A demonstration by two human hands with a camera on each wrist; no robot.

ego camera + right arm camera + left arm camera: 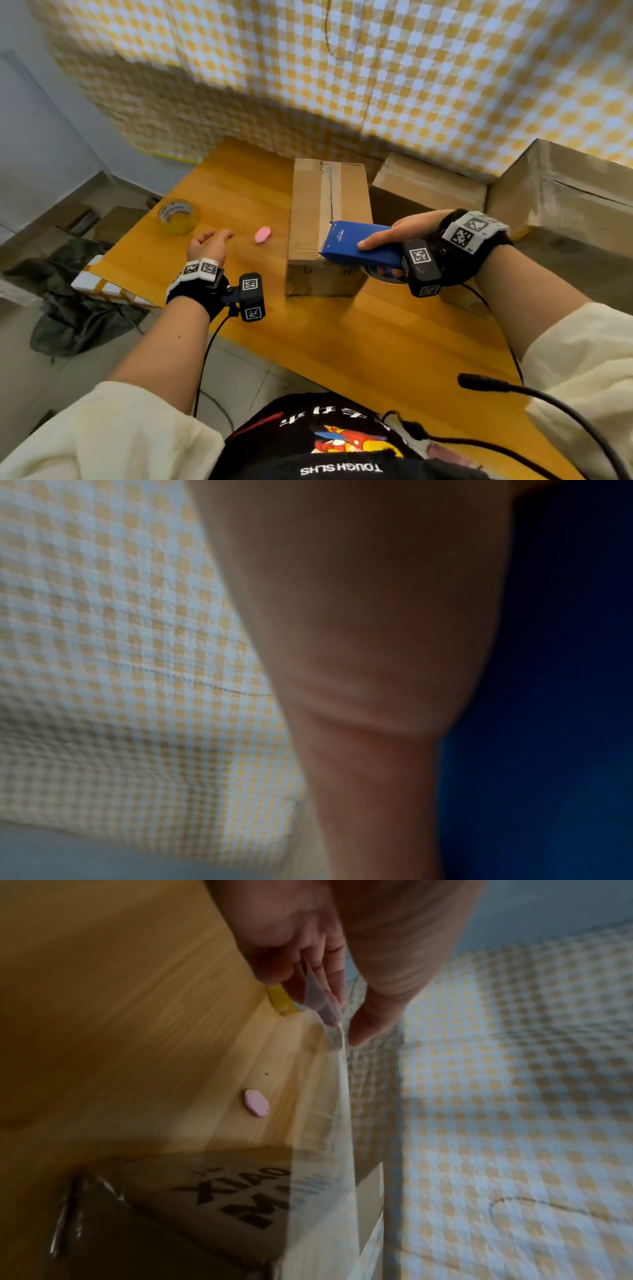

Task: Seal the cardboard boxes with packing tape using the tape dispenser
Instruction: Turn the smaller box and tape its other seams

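A brown cardboard box [329,205] stands on the wooden table [376,335], with tape along its top seam. My right hand [394,233] grips a blue tape dispenser [359,245] at the box's near right top corner. The right wrist view is blurred and shows only a finger [377,642] against the blue dispenser [548,696]. My left hand [214,240] hovers left of the box. In the left wrist view my left hand [335,1015] pinches the end of a clear tape strip [339,1096] that stretches back past the lettered box [205,1204].
A spare tape roll [178,216] and a small pink object [263,234] lie on the table left of the box. More cardboard boxes [428,185] [561,192] stand at the back right. A yellow checked cloth [411,68] hangs behind. Dark fabric [75,308] lies on the floor.
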